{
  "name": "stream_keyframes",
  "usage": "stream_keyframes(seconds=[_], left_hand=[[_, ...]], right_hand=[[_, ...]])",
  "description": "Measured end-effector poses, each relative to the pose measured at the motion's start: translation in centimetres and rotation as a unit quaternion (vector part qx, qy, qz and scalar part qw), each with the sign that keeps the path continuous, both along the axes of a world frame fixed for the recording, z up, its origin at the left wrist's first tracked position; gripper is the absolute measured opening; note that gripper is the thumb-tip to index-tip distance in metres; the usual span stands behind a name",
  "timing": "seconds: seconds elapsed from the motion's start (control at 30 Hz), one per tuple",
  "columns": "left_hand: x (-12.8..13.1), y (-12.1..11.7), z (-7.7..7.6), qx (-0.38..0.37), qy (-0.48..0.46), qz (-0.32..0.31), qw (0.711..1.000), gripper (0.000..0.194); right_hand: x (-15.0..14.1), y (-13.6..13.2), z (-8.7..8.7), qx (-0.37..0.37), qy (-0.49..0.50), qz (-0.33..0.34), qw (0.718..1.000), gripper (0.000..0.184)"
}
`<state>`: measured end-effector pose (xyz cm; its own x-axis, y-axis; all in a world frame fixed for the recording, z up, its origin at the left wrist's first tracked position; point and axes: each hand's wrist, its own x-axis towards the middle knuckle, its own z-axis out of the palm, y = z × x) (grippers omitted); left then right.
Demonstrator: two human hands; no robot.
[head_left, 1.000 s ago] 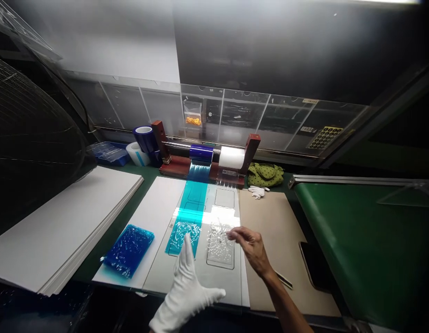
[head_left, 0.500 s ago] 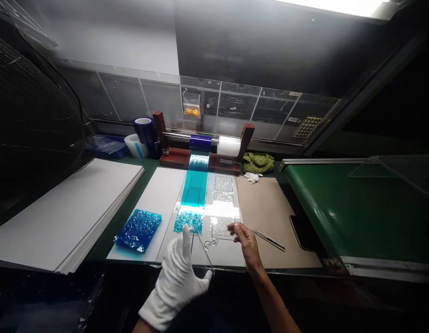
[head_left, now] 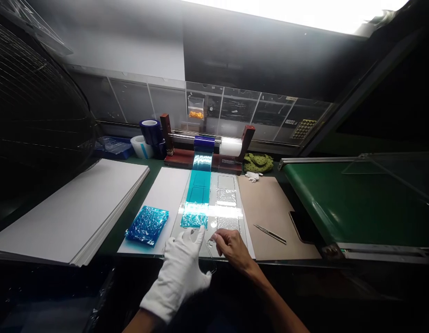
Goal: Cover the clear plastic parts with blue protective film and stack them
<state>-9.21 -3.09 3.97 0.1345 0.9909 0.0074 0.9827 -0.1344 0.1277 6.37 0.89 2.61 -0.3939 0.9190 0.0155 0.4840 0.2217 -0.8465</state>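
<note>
My left hand [head_left: 181, 273], in a white glove, and my bare right hand [head_left: 230, 248] together hold a thin clear plastic piece [head_left: 206, 249] above the near edge of the bench. The glove's fingers curl on its left edge, and the right thumb and fingers pinch its top right. Just beyond lies a flat clear template [head_left: 231, 203] with rectangular cut-outs. A strip of blue film [head_left: 198, 194] runs over it from a roll holder [head_left: 207, 150] at the back. A crumpled stack of blue film pieces [head_left: 148, 225] lies to the left on a white sheet.
Tweezers [head_left: 270, 234] lie on a brown board [head_left: 270, 208] to the right, with a dark phone [head_left: 301, 226] beside them. A green conveyor [head_left: 356, 203] is at the right. White boards [head_left: 69, 212] are stacked at the left. Tape rolls [head_left: 147, 136], a green pouch [head_left: 258, 163] and a spare glove sit behind.
The clear plastic piece has come off the template and is now held in both hands nearer me. My right hand moved left and closer. The view shifted slightly.
</note>
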Motion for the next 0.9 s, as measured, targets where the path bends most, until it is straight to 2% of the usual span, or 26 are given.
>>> stream_keyframes(seconds=[0.07, 0.17, 0.23, 0.3, 0.37, 0.43, 0.47, 0.53, 0.6, 0.67, 0.7, 0.73, 0.8, 0.87, 0.9], left_hand=[[0.6, 0.0, 0.7, -0.011, 0.034, 0.007, 0.999, 0.096], [1.8, 0.0, 1.4, -0.034, 0.097, -0.002, 0.995, 0.084], [2.4, 0.1, 1.4, -0.040, 0.128, -0.014, 0.991, 0.081], [2.4, 0.3, 1.2, -0.034, 0.130, -0.017, 0.991, 0.083], [1.7, 0.2, 0.7, -0.014, 0.091, -0.018, 0.996, 0.091], [0.7, 0.0, -0.3, 0.028, 0.003, -0.034, 0.999, 0.097], [0.2, -0.2, -0.9, 0.052, -0.054, -0.047, 0.996, 0.099], [-0.5, -0.7, -2.3, 0.092, -0.169, -0.067, 0.979, 0.101], [-0.4, -1.0, -3.6, 0.118, -0.266, -0.076, 0.954, 0.101], [0.2, -1.1, -4.5, 0.144, -0.337, -0.082, 0.927, 0.101], [0.5, -1.1, -4.7, 0.155, -0.356, -0.083, 0.918, 0.102], [0.9, -1.0, -4.7, 0.161, -0.359, -0.082, 0.916, 0.103], [1.3, -0.8, -4.1, 0.155, -0.309, -0.069, 0.936, 0.103], [1.5, -0.5, -3.0, 0.119, -0.206, -0.051, 0.970, 0.101], [1.5, -0.3, -2.4, 0.094, -0.151, -0.042, 0.983, 0.099]], right_hand=[[-0.8, -0.6, 0.2, 0.084, -0.112, 0.001, 0.990, 0.031], [-2.0, -1.5, 0.0, 0.183, -0.263, 0.005, 0.947, 0.026], [-2.3, -1.9, -0.1, 0.204, -0.301, 0.008, 0.932, 0.026], [-2.0, -1.9, 0.0, 0.192, -0.281, -0.003, 0.940, 0.027], [-1.2, -1.7, 0.3, 0.139, -0.202, -0.029, 0.969, 0.029], [-0.3, -1.2, 0.5, 0.050, -0.065, -0.044, 0.996, 0.034], [0.0, -0.9, 0.4, -0.006, 0.014, -0.040, 0.999, 0.037], [0.5, -0.5, 0.0, -0.119, 0.159, -0.023, 0.980, 0.041], [0.6, -0.2, -0.6, -0.212, 0.256, -0.015, 0.943, 0.042], [0.7, 0.1, -1.0, -0.273, 0.301, -0.019, 0.914, 0.040], [0.7, 0.2, -1.1, -0.285, 0.306, -0.021, 0.908, 0.039], [0.8, 0.2, -1.0, -0.285, 0.297, -0.021, 0.911, 0.039], [1.0, 0.2, -0.5, -0.225, 0.230, -0.031, 0.946, 0.039], [1.0, -0.2, 0.2, -0.093, 0.086, -0.060, 0.990, 0.036], [0.8, -0.4, 0.4, -0.021, 0.001, -0.073, 0.997, 0.033]])
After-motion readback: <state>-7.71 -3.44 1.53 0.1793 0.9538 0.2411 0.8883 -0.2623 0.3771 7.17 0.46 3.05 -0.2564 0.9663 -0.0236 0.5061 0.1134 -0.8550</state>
